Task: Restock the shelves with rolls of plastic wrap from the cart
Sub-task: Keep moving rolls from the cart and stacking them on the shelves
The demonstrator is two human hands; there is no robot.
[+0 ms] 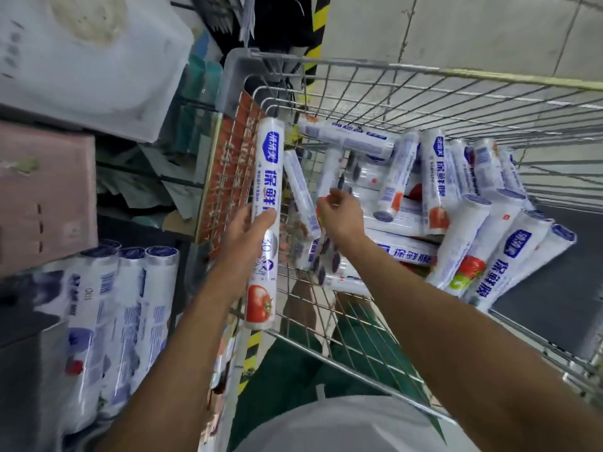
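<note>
A person's left hand is gripping a white roll of plastic wrap printed with blue lettering and a red tomato. The thumb is pressing across its front and the fingers are curling behind its middle, and the roll is standing nearly upright just over the left rim of a silver wire shopping cart. The right hand is reaching into the cart beside it, fingers curled, their tips meeting the lower end of a slimmer white roll that is leaning against the wire; whether that hand is actually pinching it cannot be told. Further right, a loose heap of matching rolls is lying criss-crossed in the basket, some flat, some propped on end. A red lettered panel is hanging on the cart's left wall. Left of the cart, more wrapped rolls are sitting side by side on a shelf, below a pale pink carton and a white bag-like bundle. Green flooring is showing through the cart's mesh.
</note>
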